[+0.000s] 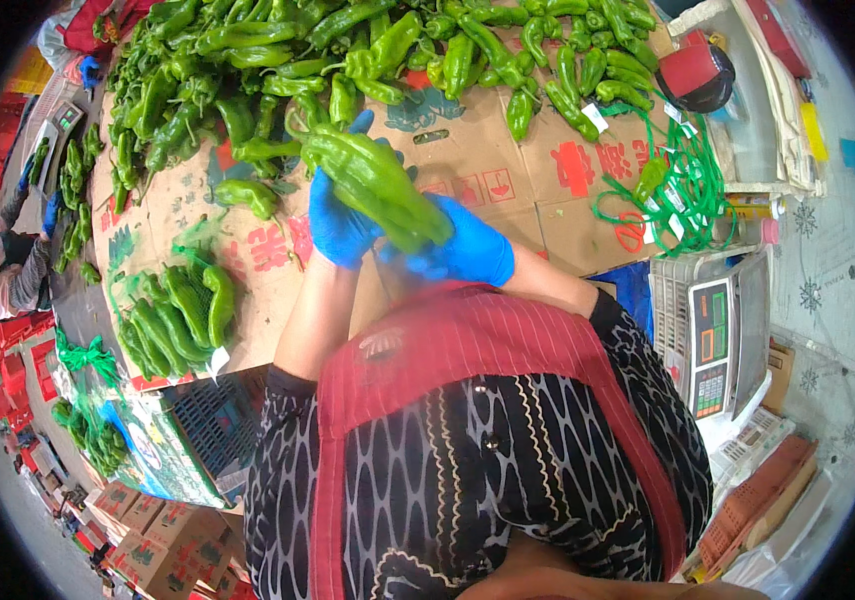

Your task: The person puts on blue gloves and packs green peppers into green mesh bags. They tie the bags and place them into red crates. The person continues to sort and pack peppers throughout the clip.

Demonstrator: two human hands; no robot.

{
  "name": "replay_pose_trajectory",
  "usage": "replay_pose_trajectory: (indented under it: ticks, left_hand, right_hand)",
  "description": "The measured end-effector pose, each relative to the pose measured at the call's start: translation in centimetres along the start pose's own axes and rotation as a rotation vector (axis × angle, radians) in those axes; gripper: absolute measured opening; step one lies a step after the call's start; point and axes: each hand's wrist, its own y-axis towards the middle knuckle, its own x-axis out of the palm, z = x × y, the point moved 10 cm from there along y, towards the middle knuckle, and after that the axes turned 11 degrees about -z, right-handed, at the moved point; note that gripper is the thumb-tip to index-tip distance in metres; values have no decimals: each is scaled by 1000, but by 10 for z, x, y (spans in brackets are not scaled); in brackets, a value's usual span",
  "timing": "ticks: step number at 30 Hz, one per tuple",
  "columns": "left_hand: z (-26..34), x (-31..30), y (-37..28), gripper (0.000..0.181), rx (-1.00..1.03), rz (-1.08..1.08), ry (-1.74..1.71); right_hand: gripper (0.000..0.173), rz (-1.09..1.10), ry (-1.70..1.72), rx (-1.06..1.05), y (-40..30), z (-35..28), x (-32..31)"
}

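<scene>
A bundle of long green peppers (375, 180) lies across both my hands above the cardboard. My left hand (341, 229), in a blue glove, cups its left side, and gloved fingertips show beyond the bundle. My right hand (476, 244), also blue-gloved, supports the lower tip; its fingers are partly blurred and hidden underneath. A large heap of loose green peppers (247, 56) covers the far side of the printed cardboard (472, 150). One loose pepper (247, 196) rests left of my left hand. Nearer me, at left, sits a green net bag of peppers (176, 319) with a white tag.
Green net bags with white tags (679, 199) are piled at right, near red-handled scissors (630, 232). A digital scale (712, 345) stands at my right. Another person (18, 270) with blue gloves handles peppers at far left. Printed cartons (172, 547) are stacked lower left.
</scene>
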Motion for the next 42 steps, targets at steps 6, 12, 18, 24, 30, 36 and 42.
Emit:
replay_pose_trajectory:
  ticks: [6,12,18,24,30,36,42]
  left_hand:
    - [19,-18,-18,69,50,397,475]
    - [-14,29,-2,100,-173,75,433]
    - [8,-26,-35,92,-70,152,214]
    - [58,-40,-68,74,183,71,-115]
    - [58,-42,-69,76,183,45,-168]
    - [65,-40,-80,77,188,136,-14]
    - [93,-61,-112,74,310,196,-33]
  right_hand:
    - [46,508,-736,-329,-35,-49,-6]
    - [41,548,-858,-187,-24,-46,-25]
    - [37,157,-1443,245,22,-40,-51]
    - [25,1118,-1233,-652,-49,-273,-119]
    - [49,782,-1958,-128,89,-258,-97]
    - [51,698,-2488,42,127,-235,-117]
    - [58,267,-2328,-81,143,-188,-19]
